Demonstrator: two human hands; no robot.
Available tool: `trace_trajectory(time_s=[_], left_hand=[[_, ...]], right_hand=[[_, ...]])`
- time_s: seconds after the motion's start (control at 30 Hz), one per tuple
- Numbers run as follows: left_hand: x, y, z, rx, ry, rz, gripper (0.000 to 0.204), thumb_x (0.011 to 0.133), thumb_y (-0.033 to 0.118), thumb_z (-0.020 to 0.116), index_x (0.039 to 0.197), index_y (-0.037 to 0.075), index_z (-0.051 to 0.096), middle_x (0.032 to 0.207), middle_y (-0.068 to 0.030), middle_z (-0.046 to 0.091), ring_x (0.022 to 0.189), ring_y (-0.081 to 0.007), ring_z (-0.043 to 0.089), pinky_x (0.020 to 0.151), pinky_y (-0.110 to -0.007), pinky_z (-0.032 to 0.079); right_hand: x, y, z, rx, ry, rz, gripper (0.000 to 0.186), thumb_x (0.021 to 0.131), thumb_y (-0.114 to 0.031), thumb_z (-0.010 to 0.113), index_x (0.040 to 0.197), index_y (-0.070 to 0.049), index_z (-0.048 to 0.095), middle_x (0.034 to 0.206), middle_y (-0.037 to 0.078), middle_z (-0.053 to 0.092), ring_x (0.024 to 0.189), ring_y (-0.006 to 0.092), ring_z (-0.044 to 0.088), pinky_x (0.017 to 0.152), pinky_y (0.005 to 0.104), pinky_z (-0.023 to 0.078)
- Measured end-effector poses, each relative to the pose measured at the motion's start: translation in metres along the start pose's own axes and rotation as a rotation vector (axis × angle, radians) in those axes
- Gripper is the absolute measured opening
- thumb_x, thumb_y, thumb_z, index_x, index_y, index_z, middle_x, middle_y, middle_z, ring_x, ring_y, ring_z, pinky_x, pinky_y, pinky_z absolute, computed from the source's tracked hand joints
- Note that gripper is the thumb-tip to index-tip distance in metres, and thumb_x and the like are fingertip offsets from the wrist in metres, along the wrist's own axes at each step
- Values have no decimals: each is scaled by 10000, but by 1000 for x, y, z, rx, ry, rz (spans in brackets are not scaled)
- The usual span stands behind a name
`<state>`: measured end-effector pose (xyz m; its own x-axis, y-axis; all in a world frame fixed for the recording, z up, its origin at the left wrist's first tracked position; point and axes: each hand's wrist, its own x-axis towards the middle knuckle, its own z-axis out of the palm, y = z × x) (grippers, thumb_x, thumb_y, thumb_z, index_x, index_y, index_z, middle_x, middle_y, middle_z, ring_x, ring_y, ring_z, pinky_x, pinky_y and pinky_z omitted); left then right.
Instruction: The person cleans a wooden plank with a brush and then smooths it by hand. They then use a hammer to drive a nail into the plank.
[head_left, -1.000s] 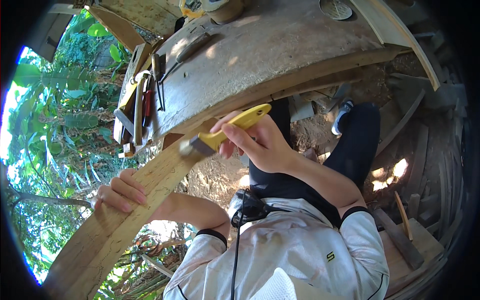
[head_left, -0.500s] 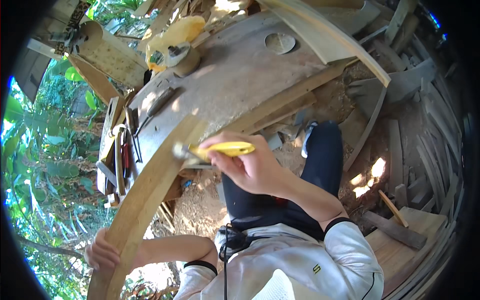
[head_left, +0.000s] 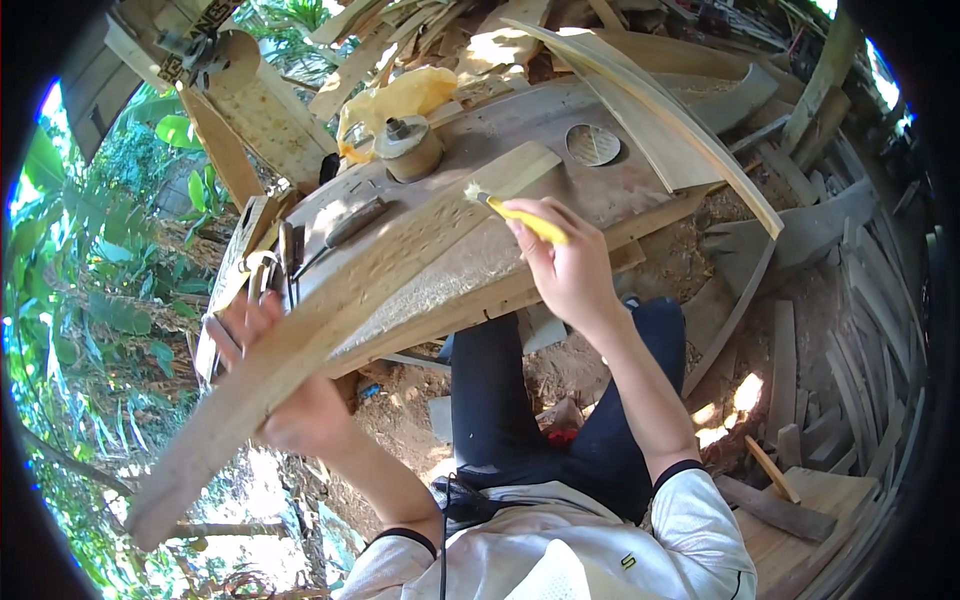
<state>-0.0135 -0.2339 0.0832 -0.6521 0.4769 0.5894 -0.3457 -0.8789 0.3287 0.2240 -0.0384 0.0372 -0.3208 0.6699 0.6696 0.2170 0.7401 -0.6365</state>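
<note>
A long, slightly curved wooden plank (head_left: pixel 330 305) slants from the lower left up over the workbench, with chips or flecks along its upper face. Near its left part my left hand (head_left: pixel 308 415) grips it from beneath, fingers coming up past the far edge; the middle of that hand is hidden under the wood. My right hand (head_left: pixel 575 265) is closed round the yellow handle of a small brush (head_left: pixel 535 221). Its pale bristles are at the plank's face, close to the far right end.
On the bench (head_left: pixel 640 165) stand a round pot-like container (head_left: pixel 410 155) and a round disc (head_left: pixel 593 145). A dark-handled tool (head_left: pixel 345 228) lies beyond the plank. Thin curved boards (head_left: pixel 660 110) overhang the bench at the right. Scrap wood (head_left: pixel 860 290) is stacked along the right side.
The plank has shifted right and farther over the bench, and its upper face now shows. My right hand with the brush has moved right and away from me; my left hand has moved up and right.
</note>
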Motion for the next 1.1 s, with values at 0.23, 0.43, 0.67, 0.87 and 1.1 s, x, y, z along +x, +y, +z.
trace_trajectory(time_s=[0.23, 0.43, 0.67, 0.87, 1.1], left_hand=[[-18, 17, 5, 262, 155, 99, 716, 1082, 429, 384, 1626, 5, 192, 1611, -301, 334, 1541, -418, 263, 1308, -532, 101], [-37, 70, 0, 236, 149, -14, 803, 1053, 448, 473, 1658, 71, 105, 1698, -269, 126, 1591, -393, 87, 1288, -586, 23], [-56, 39, -10, 164, 199, -302, 986, 953, 692, 507, 1664, 117, 138, 1706, -252, 104, 1575, -414, 152, 1277, -593, 140], [-49, 39, -86, -120, -202, -352, 936, 940, 721, 484, 1647, 154, 250, 1700, -240, 154, 1562, -417, 199, 1261, -620, 177], [-68, 31, -28, 90, 203, -350, 908, 986, 703, 431, 1645, 114, 225, 1717, -210, 101, 1576, -393, 156, 1268, -594, 171]], right_hand=[[-7, -39, 31, 147, -157, -177, 275, 945, -179, 732, 1209, -110, 695, 1018, 62, 739, 659, 190, 704, 548, 332, 545], [21, -12, 37, 173, -124, -28, 269, 971, -187, 703, 1224, -97, 712, 1067, 75, 770, 562, 142, 663, 488, 282, 520], [-31, -138, 60, 10, -393, -565, 338, 911, -211, 694, 1197, -38, 648, 991, 55, 623, 645, 126, 662, 500, 269, 518], [-62, -194, 79, 469, -501, -694, 313, 873, -163, 666, 1167, -61, 640, 1005, 55, 657, 665, 162, 680, 575, 303, 562], [-7, -135, 72, 410, -443, 5, 223, 963, -284, 684, 948, -61, 698, 872, 109, 704, 633, 301, 686, 547, 416, 523]])
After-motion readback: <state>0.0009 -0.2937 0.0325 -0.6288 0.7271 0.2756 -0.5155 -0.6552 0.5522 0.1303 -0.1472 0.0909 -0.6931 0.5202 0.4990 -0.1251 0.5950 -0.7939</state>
